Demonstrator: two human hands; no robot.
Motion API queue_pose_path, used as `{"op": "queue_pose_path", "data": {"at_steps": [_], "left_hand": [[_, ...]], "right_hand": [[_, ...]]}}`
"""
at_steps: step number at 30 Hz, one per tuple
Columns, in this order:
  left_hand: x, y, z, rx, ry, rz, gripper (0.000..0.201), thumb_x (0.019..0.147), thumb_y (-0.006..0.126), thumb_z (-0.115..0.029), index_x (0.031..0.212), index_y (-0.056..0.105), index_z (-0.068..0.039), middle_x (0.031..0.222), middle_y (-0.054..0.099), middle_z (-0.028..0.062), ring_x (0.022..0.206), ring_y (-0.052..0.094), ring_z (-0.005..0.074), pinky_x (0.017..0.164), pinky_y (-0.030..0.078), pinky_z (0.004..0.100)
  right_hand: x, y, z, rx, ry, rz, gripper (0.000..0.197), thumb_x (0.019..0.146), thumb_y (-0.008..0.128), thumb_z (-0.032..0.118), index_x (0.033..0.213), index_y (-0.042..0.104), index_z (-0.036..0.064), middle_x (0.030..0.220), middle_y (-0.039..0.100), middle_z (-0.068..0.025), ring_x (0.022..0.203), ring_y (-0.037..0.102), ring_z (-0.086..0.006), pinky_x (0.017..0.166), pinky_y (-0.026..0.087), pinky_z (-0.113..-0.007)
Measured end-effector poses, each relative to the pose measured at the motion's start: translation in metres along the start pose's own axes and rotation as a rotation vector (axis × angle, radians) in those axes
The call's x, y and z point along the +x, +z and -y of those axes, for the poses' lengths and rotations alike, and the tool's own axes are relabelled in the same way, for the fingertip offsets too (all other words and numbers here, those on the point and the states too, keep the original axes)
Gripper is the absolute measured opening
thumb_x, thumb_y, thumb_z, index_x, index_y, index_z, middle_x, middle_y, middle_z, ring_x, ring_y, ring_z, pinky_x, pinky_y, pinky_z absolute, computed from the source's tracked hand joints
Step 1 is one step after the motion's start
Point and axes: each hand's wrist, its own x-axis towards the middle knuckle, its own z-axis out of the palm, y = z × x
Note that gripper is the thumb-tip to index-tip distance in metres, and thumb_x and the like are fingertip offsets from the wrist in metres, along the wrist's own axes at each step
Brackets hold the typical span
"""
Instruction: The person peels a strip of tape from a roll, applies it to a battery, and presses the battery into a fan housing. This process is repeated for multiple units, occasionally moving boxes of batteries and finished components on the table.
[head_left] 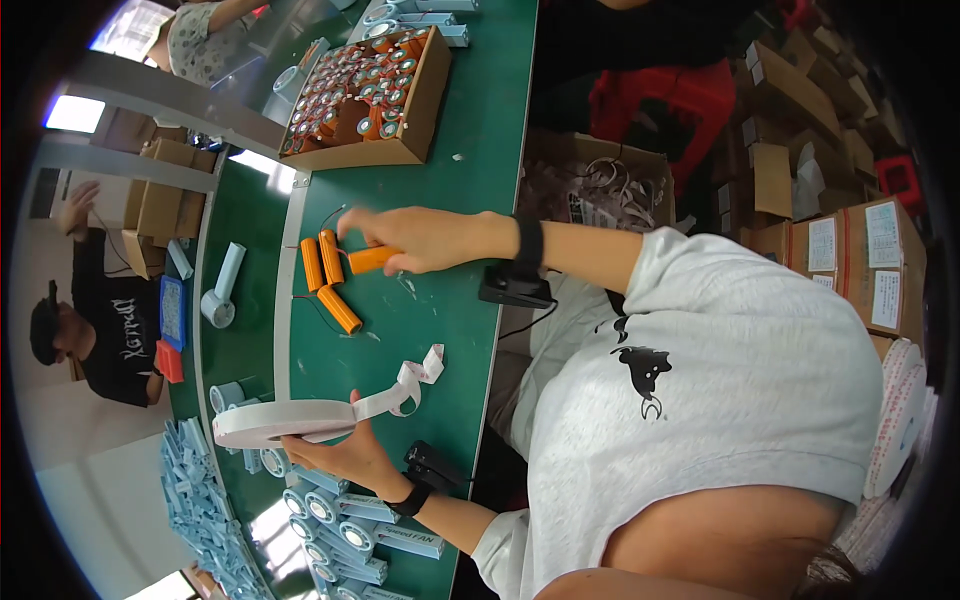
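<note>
My left hand [352, 458], lower in the picture, grips a wide roll of white tape [262, 418] by its rim. A loose strip of tape [408, 384] curls away from the roll over the table. Higher up, my right hand [425, 240] pinches an orange battery cell [370, 260] by one end, its fingers partly blurred. Left of that cell, two more orange cells [312, 263] lie side by side, close to the held one. A third loose cell [340, 309] lies at a slant just below them. Thin wires run from some cells.
An open cardboard box [355, 155] of orange cells stands on the green table [470, 150]. Light-blue handheld fans [355, 535] crowd the lower end. Across the bench a person [100, 320] sits. A red stool [690, 105] and cartons [860, 255] stand beyond the table edge.
</note>
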Motion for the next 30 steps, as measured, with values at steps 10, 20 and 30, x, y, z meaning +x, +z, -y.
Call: {"op": "queue_pose_path", "data": {"at_steps": [10, 20, 30], "left_hand": [[-0.013, 0.006, -0.012, 0.042, 0.133, 0.040, 0.091, 0.051, 0.081, -0.024, 0.123, 0.034, 0.005, 0.122, 0.037, 0.0220, 0.115, 0.033, 0.0379, 0.095, 0.027, 0.0478], [-0.015, 0.012, -0.020, 0.128, 0.214, 0.069, 0.087, 0.049, 0.079, -0.022, 0.120, 0.037, 0.006, 0.120, 0.041, 0.0225, 0.114, 0.036, 0.0349, 0.097, 0.019, 0.0464], [-0.019, 0.015, -0.051, -0.011, 0.213, 0.128, 0.081, 0.046, 0.077, -0.015, 0.116, 0.041, 0.007, 0.115, 0.046, 0.0202, 0.114, 0.036, 0.0317, 0.095, 0.016, 0.0441]], "right_hand": [[0.001, -0.001, 0.045, 0.836, 0.020, 0.084, 0.029, 0.083, 0.058, 0.021, 0.102, 0.052, 0.0003, 0.082, 0.052, -0.0016, 0.072, 0.047, -0.0096, 0.064, 0.039, -0.025], [0.030, 0.030, 0.096, 0.472, -0.070, 0.015, 0.032, 0.085, 0.053, 0.022, 0.102, 0.052, -0.0051, 0.086, 0.056, -0.0108, 0.075, 0.052, -0.0159, 0.067, 0.041, -0.029], [0.037, 0.039, 0.086, 1.080, -0.091, -0.311, 0.030, 0.087, 0.051, 0.016, 0.106, 0.046, -0.0063, 0.098, 0.058, -0.0152, 0.092, 0.058, -0.0186, 0.079, 0.043, -0.026]]}}
